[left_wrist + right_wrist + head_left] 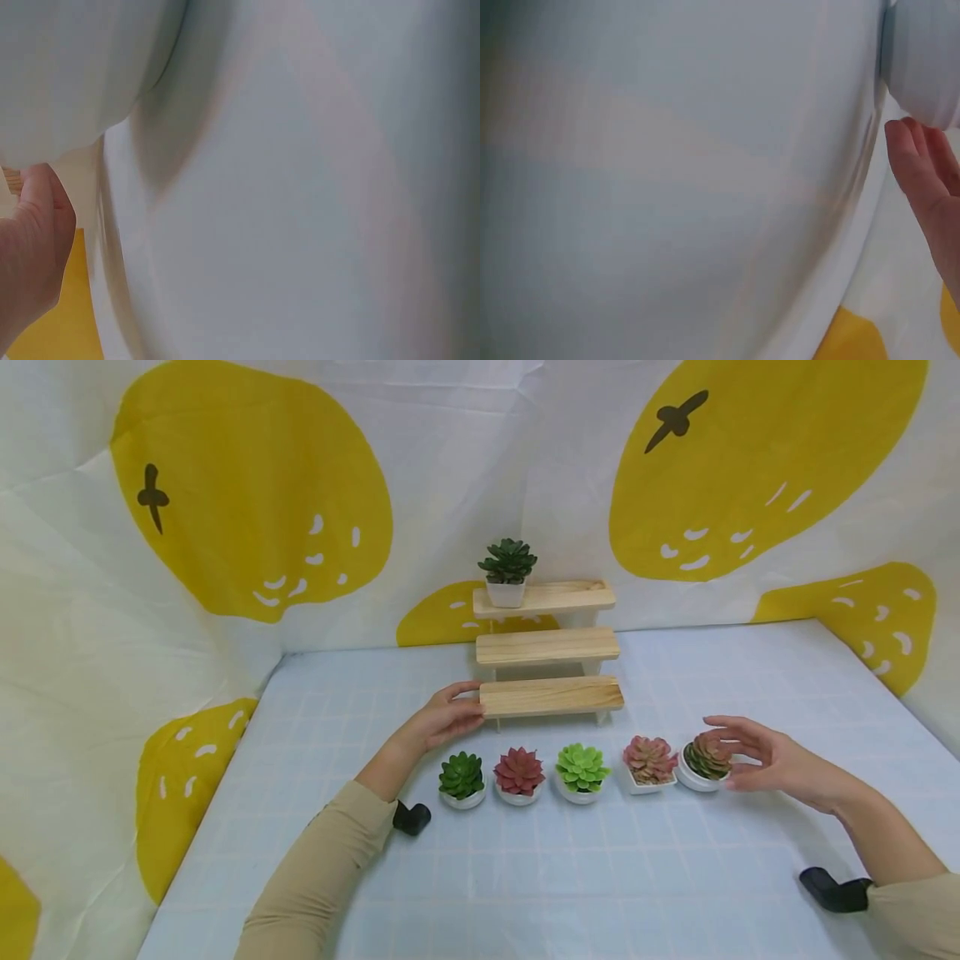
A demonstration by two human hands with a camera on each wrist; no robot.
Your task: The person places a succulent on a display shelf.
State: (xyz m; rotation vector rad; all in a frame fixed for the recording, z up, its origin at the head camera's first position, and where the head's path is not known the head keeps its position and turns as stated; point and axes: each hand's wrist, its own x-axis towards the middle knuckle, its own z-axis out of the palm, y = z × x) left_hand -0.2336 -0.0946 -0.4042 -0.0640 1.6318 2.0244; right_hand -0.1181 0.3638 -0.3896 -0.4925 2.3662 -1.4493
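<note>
My left hand (450, 717) grips the left end of the lowest board of a three-step wooden stand (551, 696), fingers at the back edge and thumb in front. In the left wrist view this hand (37, 232) is at the wood, partly behind a blurred pale pot. At the right end of a row of potted succulents, my right hand (772, 762) reaches around a red-green succulent (707, 757) in a round white pot, fingers spread and relaxed. The right wrist view has its fingers (907, 154) extended beside a white pot (930, 64).
Left of that plant stand a pink succulent (649, 762) in a square pot, a light green one (581, 770), a red one (519, 773) and a dark green one (461, 777). Another dark green succulent (507, 568) sits on the top step. Lemon-print cloth (480, 468) hangs behind.
</note>
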